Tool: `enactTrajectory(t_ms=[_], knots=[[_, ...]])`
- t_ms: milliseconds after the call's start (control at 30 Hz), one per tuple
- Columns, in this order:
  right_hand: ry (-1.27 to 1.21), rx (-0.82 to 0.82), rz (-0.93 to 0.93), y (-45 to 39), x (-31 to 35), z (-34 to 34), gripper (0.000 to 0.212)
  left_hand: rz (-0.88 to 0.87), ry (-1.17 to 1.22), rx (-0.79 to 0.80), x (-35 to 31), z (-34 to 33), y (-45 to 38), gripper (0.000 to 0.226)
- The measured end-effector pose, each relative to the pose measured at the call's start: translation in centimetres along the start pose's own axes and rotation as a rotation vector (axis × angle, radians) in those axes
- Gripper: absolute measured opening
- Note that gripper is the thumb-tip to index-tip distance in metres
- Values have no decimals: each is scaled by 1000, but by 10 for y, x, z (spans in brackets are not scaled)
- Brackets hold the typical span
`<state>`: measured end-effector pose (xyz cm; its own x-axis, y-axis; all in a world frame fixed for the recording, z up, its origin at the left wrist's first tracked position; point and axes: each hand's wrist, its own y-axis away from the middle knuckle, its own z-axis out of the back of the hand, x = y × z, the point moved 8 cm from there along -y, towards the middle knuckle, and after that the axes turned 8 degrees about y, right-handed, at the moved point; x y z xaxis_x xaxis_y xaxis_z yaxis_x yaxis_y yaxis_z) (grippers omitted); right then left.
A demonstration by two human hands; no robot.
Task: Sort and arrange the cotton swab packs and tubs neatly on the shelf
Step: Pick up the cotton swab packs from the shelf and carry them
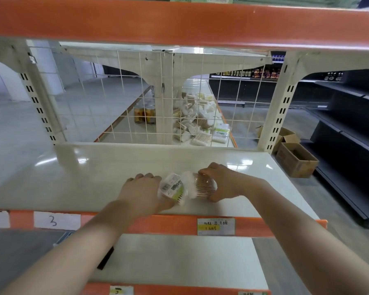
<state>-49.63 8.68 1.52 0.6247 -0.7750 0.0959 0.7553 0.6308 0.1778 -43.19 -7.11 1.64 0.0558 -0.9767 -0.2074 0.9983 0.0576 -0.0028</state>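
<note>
Two cotton swab packs lie side by side on the cream shelf (94, 167), near its front edge. My left hand (141, 192) grips the labelled clear pack (172, 187), which has a white and green sticker. My right hand (224, 182) curls around the pack of wooden-stick swabs (202, 185), fingers over its far side and thumb at its near side. The two packs touch each other. Beyond the wire grid, a loose heap of swab packs and tubs (196, 120) lies on the shelf of the opposite aisle side.
An orange shelf rail (179, 20) runs overhead, and another orange rail with price tags (216, 226) edges the shelf front. Cans (145, 114) stand behind the wire grid. Cardboard boxes (296, 158) sit on the floor at right, by dark shelving (349, 128).
</note>
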Motion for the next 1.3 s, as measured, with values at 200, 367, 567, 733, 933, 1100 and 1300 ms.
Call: enactTrajectory(t_ms=[200, 367, 567, 733, 933, 1100, 1300], knots=[[56, -30, -81, 9, -22, 4, 70, 27, 42, 16, -8, -6, -5, 66], [74, -51, -155, 23, -42, 6, 71, 33, 56, -11, -19, -10, -9, 72], [26, -90, -211, 36, -51, 6, 76, 89, 130, 17, -29, -17, -15, 64], [26, -109, -231, 44, -53, 5, 76, 81, 143, -2, -35, -16, -16, 62], [12, -144, -279, 57, -52, 10, 78, 24, 179, -36, -48, 5, -11, 70], [43, -220, -348, 77, -54, 16, 72, -68, 195, -76, -61, 20, -3, 68], [56, -291, -428, 114, -56, 16, 70, -233, 242, -124, -86, 26, 15, 72]])
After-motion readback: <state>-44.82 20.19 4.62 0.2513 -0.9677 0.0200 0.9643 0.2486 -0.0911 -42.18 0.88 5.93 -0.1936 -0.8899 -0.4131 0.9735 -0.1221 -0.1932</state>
